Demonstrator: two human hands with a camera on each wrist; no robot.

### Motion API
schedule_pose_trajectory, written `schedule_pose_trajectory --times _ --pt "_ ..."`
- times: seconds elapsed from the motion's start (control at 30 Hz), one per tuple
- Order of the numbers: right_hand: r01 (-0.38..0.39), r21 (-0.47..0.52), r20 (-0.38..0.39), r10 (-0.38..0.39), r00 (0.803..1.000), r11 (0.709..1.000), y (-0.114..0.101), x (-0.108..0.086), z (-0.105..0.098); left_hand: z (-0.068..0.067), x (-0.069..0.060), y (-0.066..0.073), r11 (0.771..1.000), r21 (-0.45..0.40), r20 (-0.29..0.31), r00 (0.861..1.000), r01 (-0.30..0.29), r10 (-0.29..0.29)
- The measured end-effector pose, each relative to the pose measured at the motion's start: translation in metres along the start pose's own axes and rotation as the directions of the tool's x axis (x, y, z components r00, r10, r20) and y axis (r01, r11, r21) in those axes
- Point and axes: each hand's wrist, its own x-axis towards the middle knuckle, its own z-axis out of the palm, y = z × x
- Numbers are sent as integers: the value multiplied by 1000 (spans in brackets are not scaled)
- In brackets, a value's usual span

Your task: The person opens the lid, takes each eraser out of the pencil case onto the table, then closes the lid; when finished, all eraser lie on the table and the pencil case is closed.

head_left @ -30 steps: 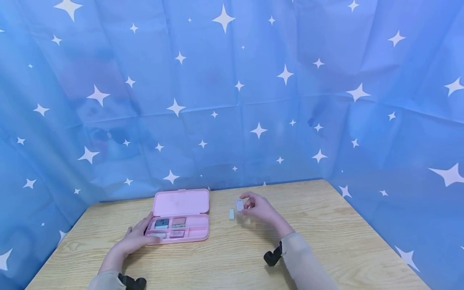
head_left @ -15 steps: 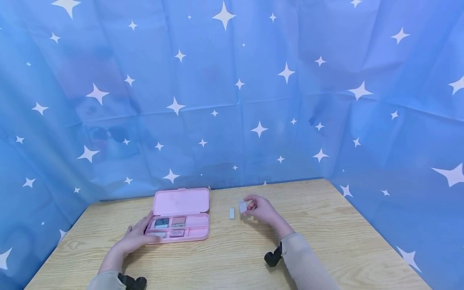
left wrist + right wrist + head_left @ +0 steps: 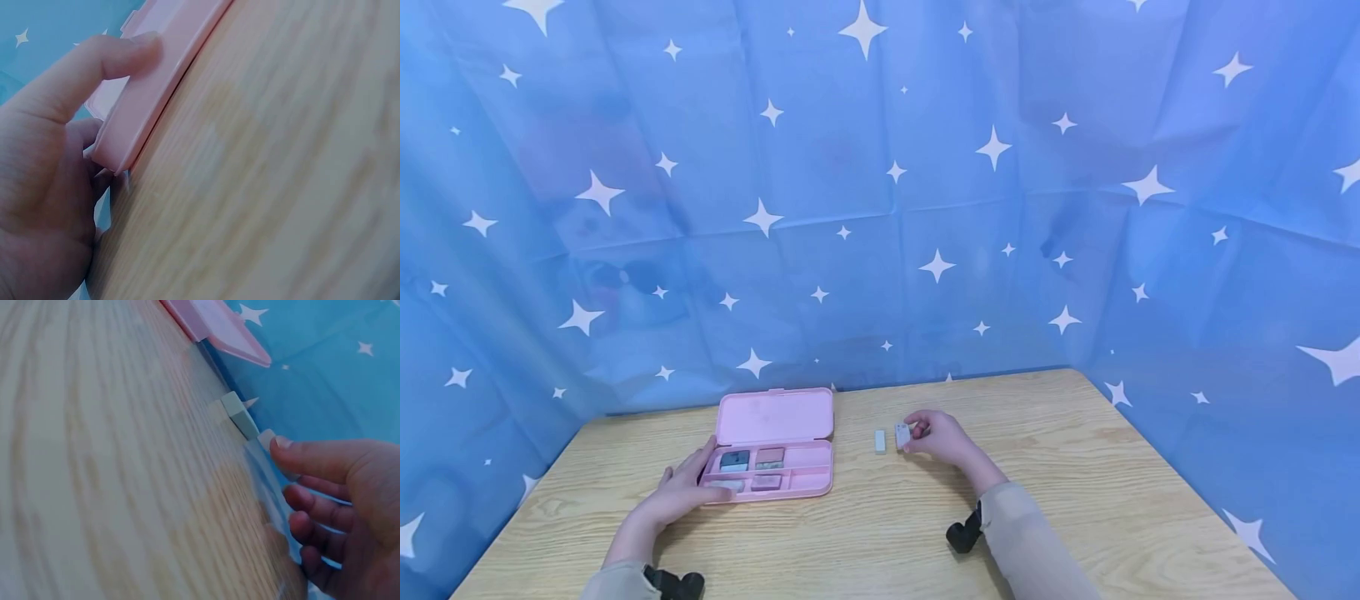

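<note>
Case (image 3: 775, 418) lies open, its left end clasped by our left grip (image 3: 677, 496), we guess for steadiness; to its right, our right grip (image 3: 943, 438) pinches one block (image 3: 902, 436) just beside a second block (image 3: 880, 442).

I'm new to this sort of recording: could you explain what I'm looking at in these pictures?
There's no machine here, just a person's two bare hands. The wide picture is taken from the head, looking forward and down; the two close ones come from the wrists, one beside each hand. On the table lies an open pink case with small blocks inside. The left hand holds its corner. The right hand pinches a pale block near another loose block.
</note>
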Motion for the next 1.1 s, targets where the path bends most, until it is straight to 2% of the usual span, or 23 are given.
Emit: schedule_pose_trajectory --times 0.8,1.1 --pt "-31 -50 18 32 999 998 2 2 3 1 2 -1 1000 -4 2 1000 5 -5" --pt "-20 -58 24 21 999 998 2 2 2 0 0 1 1000 -6 7 1000 6 -6"
